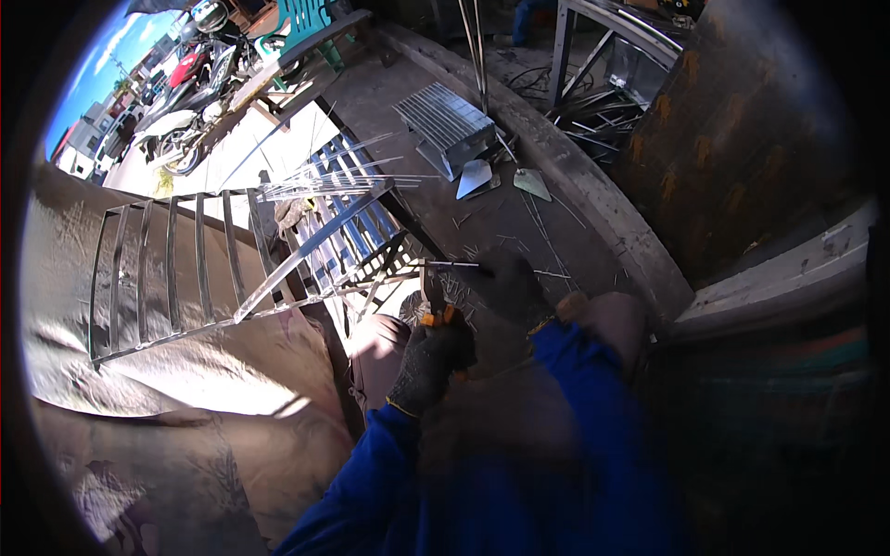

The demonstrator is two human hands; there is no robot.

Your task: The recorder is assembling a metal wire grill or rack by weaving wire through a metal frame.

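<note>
My left hand (431, 366), in a dark grey work glove, is closed around orange-handled pliers (432, 295) with their jaws pointing away from me. A thin metal rod (451, 265) runs level from the jaws to my right hand (510, 287), gloved alike, whose fingers close on its right end. Whether the jaws bite the rod or only touch it, I cannot tell. Just beyond and to the left, a slatted metal frame (348, 222) carries a loose bundle of thin rods (352, 178). Several short rod pieces litter the ground by my hands.
A barred metal panel (173, 269) leans over a brown sheet (185, 371) at left. Ahead lie a ribbed metal box (445, 120) and trowel-shaped plates (475, 178). A concrete curb (593, 185) curves along the right. Motorcycles (176, 120) and a green chair (304, 23) stand far left.
</note>
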